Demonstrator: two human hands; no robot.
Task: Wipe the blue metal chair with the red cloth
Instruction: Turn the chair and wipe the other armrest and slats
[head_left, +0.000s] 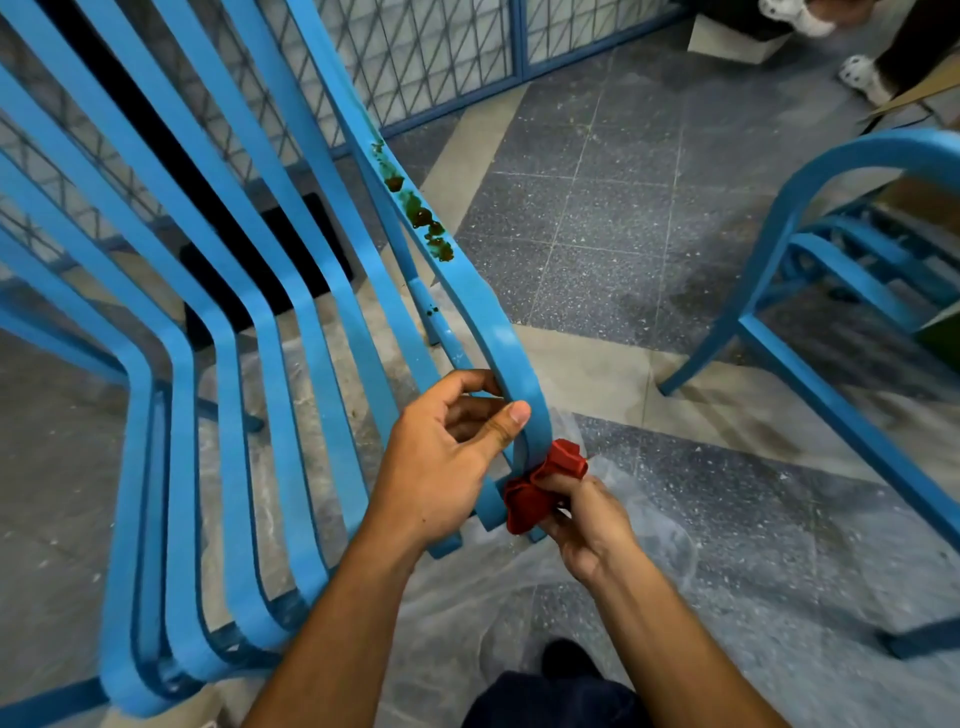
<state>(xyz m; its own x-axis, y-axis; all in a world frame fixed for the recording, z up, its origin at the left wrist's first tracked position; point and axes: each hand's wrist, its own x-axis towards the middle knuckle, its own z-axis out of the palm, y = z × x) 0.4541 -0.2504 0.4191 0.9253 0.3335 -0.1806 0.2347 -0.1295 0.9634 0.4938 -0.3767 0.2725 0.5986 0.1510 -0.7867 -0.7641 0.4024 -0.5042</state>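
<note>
- Head view: I see my left hand (447, 452) curled round the blue metal chair (488, 322) rail, thumb on top.
- I see my right hand (587, 525) gripping the bunched red cloth (535, 493) against it.

We get soft, even indoor light, fairly bright, w/ only faint, diffuse shadows. A pale sheen sits on the chair (488, 322) arm just above its bend; the floor (623, 208) has a dull gloss. Wide-angle lens bows straight lines at left & top edges. Centre's sharp; corners & bottom edge go soft, smeary.
</note>
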